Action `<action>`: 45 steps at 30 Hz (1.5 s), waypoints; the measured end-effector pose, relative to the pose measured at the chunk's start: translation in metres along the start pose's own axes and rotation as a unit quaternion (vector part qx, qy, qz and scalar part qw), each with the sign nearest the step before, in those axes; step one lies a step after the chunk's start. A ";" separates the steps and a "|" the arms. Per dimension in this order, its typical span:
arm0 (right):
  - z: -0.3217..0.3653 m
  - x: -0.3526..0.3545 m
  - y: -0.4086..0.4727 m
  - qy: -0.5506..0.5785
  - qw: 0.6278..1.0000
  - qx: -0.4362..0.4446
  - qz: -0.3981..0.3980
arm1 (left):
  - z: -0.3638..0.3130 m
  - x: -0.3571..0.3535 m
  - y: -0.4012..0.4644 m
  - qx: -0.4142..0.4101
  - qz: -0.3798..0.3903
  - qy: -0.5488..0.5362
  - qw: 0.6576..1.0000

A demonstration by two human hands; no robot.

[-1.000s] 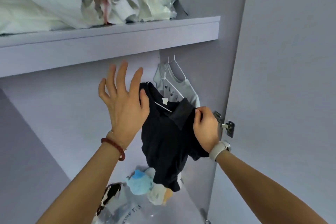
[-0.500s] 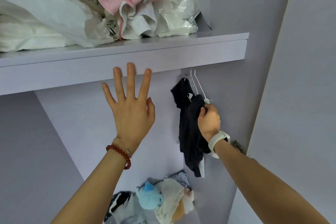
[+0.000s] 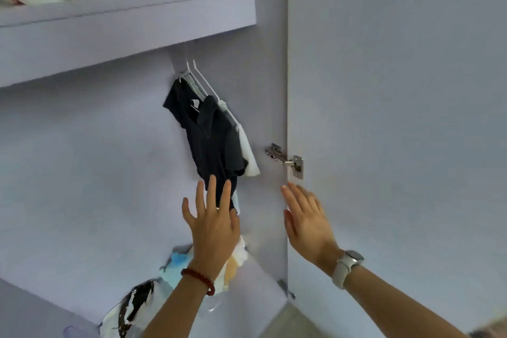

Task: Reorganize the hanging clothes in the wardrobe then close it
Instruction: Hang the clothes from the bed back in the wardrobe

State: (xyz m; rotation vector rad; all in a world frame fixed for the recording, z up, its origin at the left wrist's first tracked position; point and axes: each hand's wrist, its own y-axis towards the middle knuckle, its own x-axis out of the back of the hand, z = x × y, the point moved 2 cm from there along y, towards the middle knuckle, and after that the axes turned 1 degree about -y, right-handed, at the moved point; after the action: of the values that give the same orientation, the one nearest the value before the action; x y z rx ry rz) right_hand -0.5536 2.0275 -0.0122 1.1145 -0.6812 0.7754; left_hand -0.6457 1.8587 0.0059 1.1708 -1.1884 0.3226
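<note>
left hand (image 3: 212, 230): fingers spread, nothing held, tips seemingly overlapping the dark hanging shirt (image 3: 211, 140).
right hand (image 3: 307, 218): flat, nothing held, beside the lilac wardrobe door (image 3: 397, 118).

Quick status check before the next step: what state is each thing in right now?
Wardrobe door: open.
Black shirt: hanging on a white hanger, tilted.
White garment: hanging behind the black shirt.
Left hand: open, fingers spread, holding nothing.
Right hand: open, holding nothing.
Shelf: piled with bags.
</note>
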 end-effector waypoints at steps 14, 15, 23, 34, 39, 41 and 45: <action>-0.011 0.106 -0.433 -0.093 0.794 -0.597 0.068 | -0.213 -0.022 -0.255 -0.356 0.384 -0.217 0.824; -0.003 0.118 -0.460 -0.097 0.771 -0.628 0.051 | -0.231 -0.014 -0.271 -0.385 0.396 -0.227 0.802; 0.072 0.184 -0.673 -0.112 0.565 -0.813 -0.082 | -0.360 0.068 -0.442 -0.604 0.471 -0.238 0.597; 0.147 0.281 -0.986 -0.081 0.295 -0.935 -0.181 | -0.463 0.169 -0.735 -0.781 0.438 -0.125 0.427; 0.144 0.308 -1.098 -0.071 0.253 -0.953 -0.153 | -0.493 0.172 -0.812 -0.809 0.405 -0.086 0.416; 0.136 0.317 -1.127 -0.072 0.256 -0.953 -0.141 | -0.495 0.161 -0.827 -0.799 0.434 -0.035 0.414; 0.112 0.324 -1.161 -0.065 0.296 -0.945 -0.121 | -0.494 0.151 -0.838 -0.804 0.429 0.011 0.412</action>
State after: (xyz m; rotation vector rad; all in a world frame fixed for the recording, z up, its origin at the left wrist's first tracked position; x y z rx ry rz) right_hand 0.5720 1.7036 -0.3176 -1.0541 -0.9063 -0.6836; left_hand 0.2993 1.8615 -0.2708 -1.2447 -1.2483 -0.1705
